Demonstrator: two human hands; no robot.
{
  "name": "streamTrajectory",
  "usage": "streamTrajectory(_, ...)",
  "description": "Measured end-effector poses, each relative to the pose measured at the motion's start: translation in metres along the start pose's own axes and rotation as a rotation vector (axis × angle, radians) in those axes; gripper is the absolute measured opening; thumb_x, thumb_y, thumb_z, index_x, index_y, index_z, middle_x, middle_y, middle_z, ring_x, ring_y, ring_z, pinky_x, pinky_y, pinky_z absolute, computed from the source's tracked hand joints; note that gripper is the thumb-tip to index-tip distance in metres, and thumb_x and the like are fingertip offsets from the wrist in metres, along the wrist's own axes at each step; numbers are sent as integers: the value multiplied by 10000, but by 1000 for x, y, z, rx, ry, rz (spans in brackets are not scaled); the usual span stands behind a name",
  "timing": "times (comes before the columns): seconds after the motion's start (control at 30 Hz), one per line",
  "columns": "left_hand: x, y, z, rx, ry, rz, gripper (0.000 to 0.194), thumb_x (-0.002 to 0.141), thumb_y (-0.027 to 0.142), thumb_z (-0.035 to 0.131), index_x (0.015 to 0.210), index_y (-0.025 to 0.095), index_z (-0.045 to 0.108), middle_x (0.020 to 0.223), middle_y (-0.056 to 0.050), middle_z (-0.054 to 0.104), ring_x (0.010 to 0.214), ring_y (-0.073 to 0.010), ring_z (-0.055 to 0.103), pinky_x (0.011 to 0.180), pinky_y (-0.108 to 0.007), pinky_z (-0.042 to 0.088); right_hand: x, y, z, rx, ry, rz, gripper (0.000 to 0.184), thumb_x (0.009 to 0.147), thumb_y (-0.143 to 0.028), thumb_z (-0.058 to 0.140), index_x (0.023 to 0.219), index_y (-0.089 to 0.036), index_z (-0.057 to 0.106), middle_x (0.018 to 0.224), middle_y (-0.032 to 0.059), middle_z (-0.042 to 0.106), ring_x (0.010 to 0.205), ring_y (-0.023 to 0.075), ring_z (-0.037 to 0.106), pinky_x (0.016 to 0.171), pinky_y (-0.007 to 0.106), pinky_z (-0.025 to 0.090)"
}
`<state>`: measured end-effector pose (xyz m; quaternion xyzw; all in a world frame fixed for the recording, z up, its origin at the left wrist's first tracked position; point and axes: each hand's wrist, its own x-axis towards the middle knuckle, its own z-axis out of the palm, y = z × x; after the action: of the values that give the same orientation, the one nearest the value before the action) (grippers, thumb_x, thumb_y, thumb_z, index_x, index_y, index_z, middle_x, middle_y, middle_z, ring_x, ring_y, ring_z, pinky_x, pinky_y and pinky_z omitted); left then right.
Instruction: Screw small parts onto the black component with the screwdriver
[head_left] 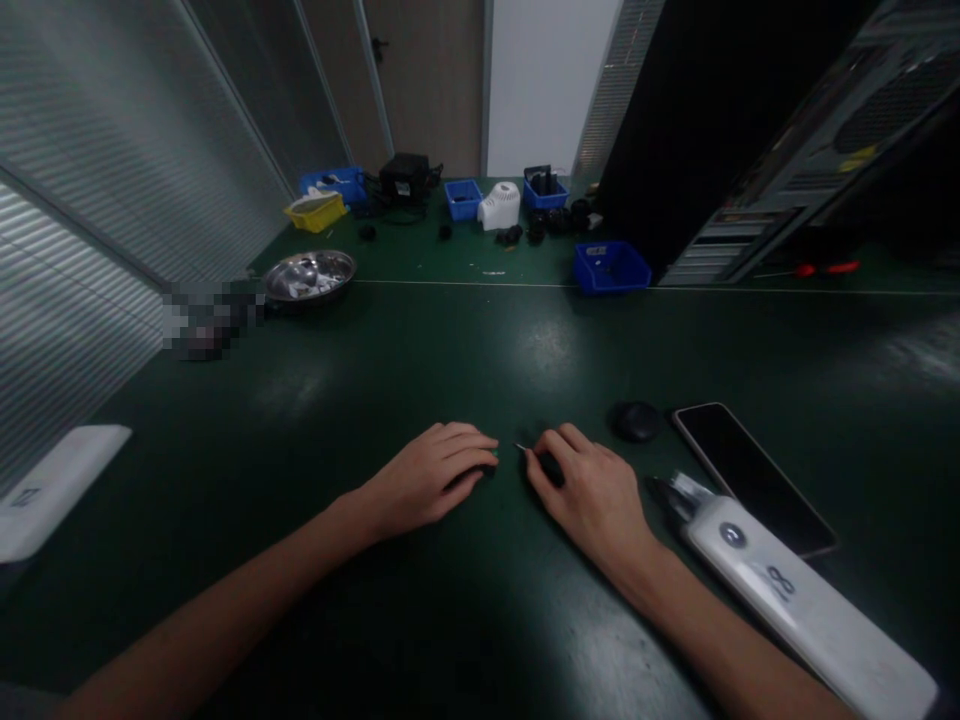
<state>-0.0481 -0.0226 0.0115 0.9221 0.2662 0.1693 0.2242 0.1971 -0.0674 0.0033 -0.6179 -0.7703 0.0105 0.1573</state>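
My left hand (442, 470) rests on the dark green table with its fingers curled round a small dark piece with a bit of green (493, 456) at the fingertips. Most of that piece is hidden, so its kind does not show. Close by on the right, my right hand (589, 485) is closed on what looks like a small screwdriver (551, 468), dark in the handle. Its thin metal tip points left toward my left fingertips, with a narrow gap between. A round black object (636, 421) lies just beyond my right hand.
Right of my right arm lie a phone (750, 475) and a long white device (810, 600). Another white device (60, 490) is at far left. Farther back stand a metal bowl (309, 277), a blue bin (613, 268), a yellow bin (315, 212) and a white housing (500, 206).
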Motion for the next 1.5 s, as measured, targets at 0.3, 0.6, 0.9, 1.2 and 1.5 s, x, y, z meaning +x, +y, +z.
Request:
streamTrajectory(0.3, -45, -97, -55, 255, 155, -319, 363, 1032, 262, 461, 1365, 198, 589, 1304, -94, 636, 1180, -233, 590, 1029, -424, 490, 0, 0, -4, 80, -45, 17, 205, 1025, -337, 501, 903, -217, 615, 907, 22, 637, 697, 157, 597, 636, 290, 361)
streamTrajectory(0.6, -197, -189, -149, 659, 371, -1073, 512, 988, 445, 444, 1311, 102, 643, 1247, -104, 636, 1017, -253, 572, 990, -390, 445, 1, 0, -1, 64, -48, 35, 201, 1019, -343, 513, 896, -222, 616, 904, 9, 638, 708, 161, 606, 645, 290, 358)
streamTrajectory(0.9, -214, -202, -150, 620, 515, -1171, 548, 970, 495, 484, 1347, 129, 639, 1204, -71, 649, 955, -209, 584, 1008, -364, 439, 1, 2, -1, 88, -62, 27, 208, 1027, -354, 501, 913, -224, 617, 920, 13, 634, 726, 160, 609, 652, 289, 362)
streamTrajectory(1.2, -211, -198, -148, 693, 536, -1032, 446, 971, 397, 503, 1214, 88, 714, 1186, -105, 668, 1124, -235, 583, 1089, -374, 397, 0, 2, -1, 102, -55, 24, 198, 1022, -353, 511, 908, -223, 608, 912, 6, 624, 725, 159, 605, 645, 287, 363)
streamTrajectory(1.5, -208, -192, -149, 756, 461, -1004, 444, 988, 365, 474, 1235, 71, 699, 1162, -118, 686, 1081, -238, 603, 1052, -361, 400, 1, 2, 0, 94, -70, 32, 195, 1021, -356, 514, 908, -228, 609, 915, 1, 625, 737, 164, 618, 654, 292, 377)
